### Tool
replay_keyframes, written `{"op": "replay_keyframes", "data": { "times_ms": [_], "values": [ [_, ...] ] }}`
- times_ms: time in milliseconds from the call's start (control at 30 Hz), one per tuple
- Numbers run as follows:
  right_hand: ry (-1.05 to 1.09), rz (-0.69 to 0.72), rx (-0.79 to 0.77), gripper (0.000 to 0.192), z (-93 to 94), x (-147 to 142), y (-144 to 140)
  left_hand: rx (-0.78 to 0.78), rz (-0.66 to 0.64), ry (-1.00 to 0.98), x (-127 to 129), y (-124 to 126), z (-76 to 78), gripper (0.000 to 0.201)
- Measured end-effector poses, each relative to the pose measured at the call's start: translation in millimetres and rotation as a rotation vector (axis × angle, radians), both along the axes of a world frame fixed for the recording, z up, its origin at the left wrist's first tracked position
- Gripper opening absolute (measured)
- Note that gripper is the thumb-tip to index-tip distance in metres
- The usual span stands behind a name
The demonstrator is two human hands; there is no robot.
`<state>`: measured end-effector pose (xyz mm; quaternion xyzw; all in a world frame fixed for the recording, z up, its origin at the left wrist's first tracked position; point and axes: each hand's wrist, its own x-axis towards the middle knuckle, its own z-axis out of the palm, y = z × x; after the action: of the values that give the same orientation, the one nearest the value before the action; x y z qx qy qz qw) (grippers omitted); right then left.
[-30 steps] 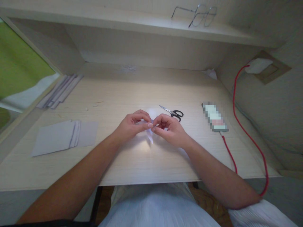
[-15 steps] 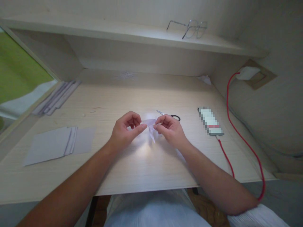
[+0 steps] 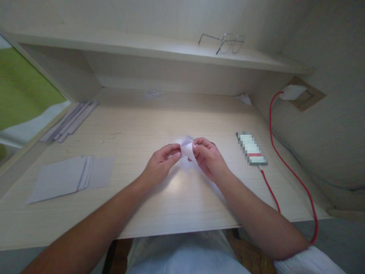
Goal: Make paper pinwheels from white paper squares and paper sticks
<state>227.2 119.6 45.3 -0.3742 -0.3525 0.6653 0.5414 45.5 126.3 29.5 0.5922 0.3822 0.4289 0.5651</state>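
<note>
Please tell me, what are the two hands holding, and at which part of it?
Both hold one small folded piece of paper: the left hand pinches its left edge, the right hand its right side.

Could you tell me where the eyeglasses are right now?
The eyeglasses lie on the shelf above the desk, toward its right end in the head view.

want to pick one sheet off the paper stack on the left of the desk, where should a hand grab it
Take the top sheet of the paper stack at its right edge, coming in from the right. The sheets are fanned, with edges stepped apart there, and they lie flat on the desk, so a fingertip can peel one up.
</note>
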Motion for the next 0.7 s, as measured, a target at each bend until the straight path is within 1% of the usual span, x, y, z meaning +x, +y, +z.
{"op": "replay_keyframes", "data": {
  "times_ms": [67, 133, 200, 267, 333, 400, 600, 700],
  "values": [
    [0.023, 0.004, 0.005, 0.024, -0.7, 0.1, -0.3, -0.062, 0.037, -0.08, 1.0, -1.2, 0.1, 0.028],
    [0.025, 0.004, 0.018, 0.023, -1.4, 0.0, -0.7, -0.068, 0.046, -0.109, 0.9, -2.7, -0.4, 0.031],
    [0.005, -0.007, 0.023, 0.023, -1.8, -0.6, -1.2, 0.005, 0.064, -0.08, 0.6, -4.8, -0.8, 0.033],
    [-0.028, -0.027, 0.018, 0.023, -2.4, -1.6, -1.3, 0.125, 0.113, 0.007, 0.4, -7.2, -0.7, 0.034],
    [-0.075, -0.045, 0.019, 0.023, -3.4, -2.7, -1.0, 0.231, 0.177, 0.091, 0.4, -9.2, -0.4, 0.031],
    [-0.129, -0.06, 0.036, 0.023, -4.7, -3.6, -0.6, 0.274, 0.223, 0.136, 0.2, -10.4, -0.3, 0.025],
    [-0.341, -0.104, 0.158, 0.017, -6.4, -4.6, -0.4, 0.279, 0.265, 0.148, -1.1, -9.3, -3.2, 0.024],
    [-0.399, -0.111, 0.2, 0.014, -5.9, -5.0, -1.4, 0.269, 0.264, 0.144, -1.1, -8.1, -3.6, 0.025]
  ]
}}
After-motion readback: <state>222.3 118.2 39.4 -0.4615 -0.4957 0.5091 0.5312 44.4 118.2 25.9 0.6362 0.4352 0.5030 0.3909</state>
